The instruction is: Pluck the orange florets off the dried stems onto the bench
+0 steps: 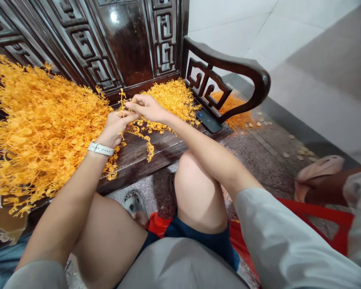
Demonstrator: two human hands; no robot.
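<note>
While both hands meet over the bench [138, 150], a small orange plastic piece [122, 95] stands up between their fingers, in front of the carved backrest [132, 44]. The left hand [117, 124] is mostly closed, thumb and fingers pinched on the piece, and its wrist wears a pale watch [100, 148]. The right hand [147, 107] has its fingers curled and its fingertips at the same piece; whether it grips it, I cannot tell.

Just below the hands, a loose orange strand [150, 148] lies on the bench, trailing towards the near edge. To the left rises a big orange pile [48, 128]; to the right, on the far part of the seat, spreads a smaller orange pile [174, 96]. A dark phone [209, 121] lies right of that pile, beside the curved armrest [243, 66].

Beyond the armrest, an orange heap [234, 110] sits on the floor [258, 148], with pale bits [305, 152] scattered near it. At the far right is another person's pink shoe [319, 170], near a red plastic seat [319, 214].
</note>
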